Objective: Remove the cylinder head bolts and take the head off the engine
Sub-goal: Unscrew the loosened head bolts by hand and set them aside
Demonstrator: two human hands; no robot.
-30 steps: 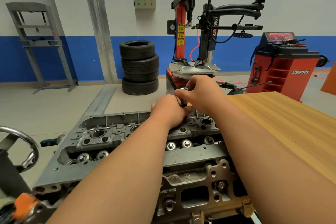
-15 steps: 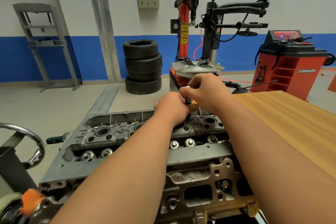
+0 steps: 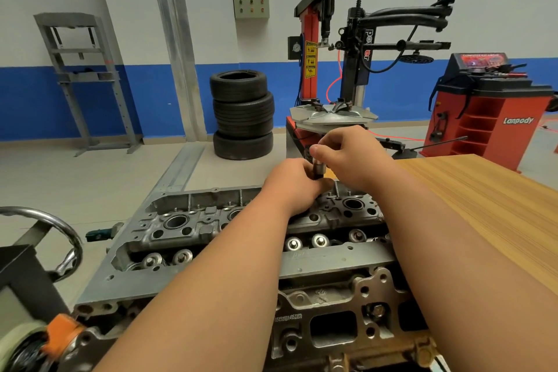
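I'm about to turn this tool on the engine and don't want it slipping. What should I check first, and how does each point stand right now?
1. Lower grip: ok, left hand wraps the tool low down.
2. Upper grip: ok, right hand pinches its top.
3. Tool angle: ok, roughly upright over the cylinder head.
4. Tip seated: cannot tell, the left hand hides it.
5. Place for parts: ok, table stands at the right.
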